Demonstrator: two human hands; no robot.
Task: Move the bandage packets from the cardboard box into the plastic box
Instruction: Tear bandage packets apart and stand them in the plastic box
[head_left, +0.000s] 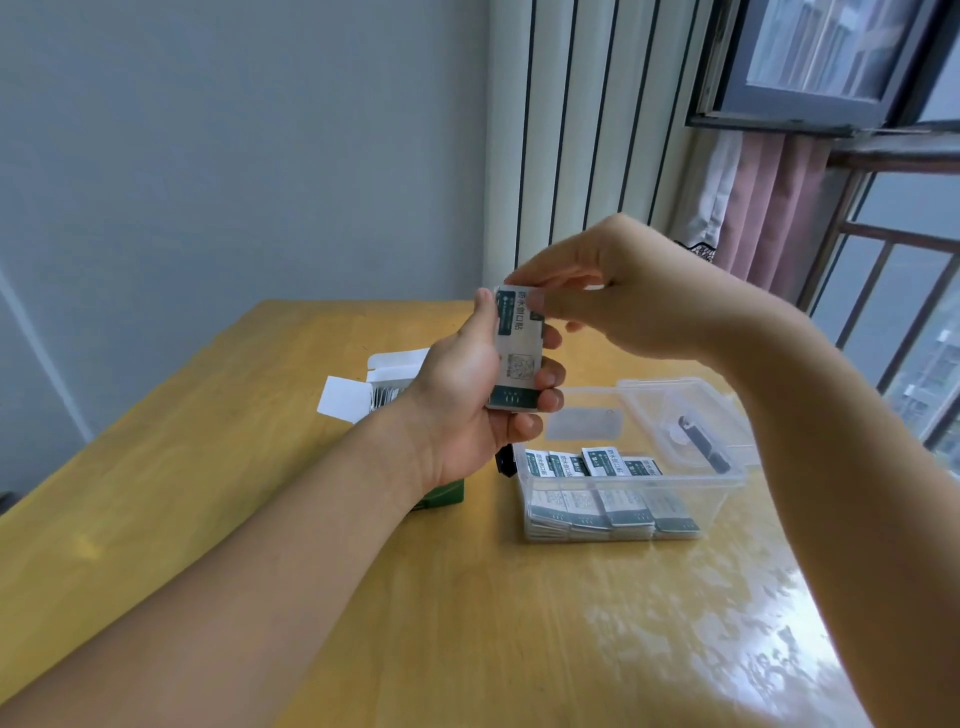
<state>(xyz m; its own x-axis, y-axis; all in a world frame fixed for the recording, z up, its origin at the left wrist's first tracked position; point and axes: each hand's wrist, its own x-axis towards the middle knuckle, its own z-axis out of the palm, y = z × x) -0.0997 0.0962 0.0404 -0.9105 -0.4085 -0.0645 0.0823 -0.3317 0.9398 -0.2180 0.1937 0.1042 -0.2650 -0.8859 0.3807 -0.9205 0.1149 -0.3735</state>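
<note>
My left hand grips a small stack of white and dark-green bandage packets, held upright above the table. My right hand pinches the top edge of that stack with thumb and fingers. Behind my left wrist stands the cardboard box, its white flaps open, with more packets showing inside and its green lower corner visible under my forearm. To the right sits the clear plastic box, holding several rows of packets laid flat.
The plastic box's clear lid with a black clasp lies open at its far side. The yellow wooden table runs to a wall at the back. A window with bars and a pink curtain stands to the right.
</note>
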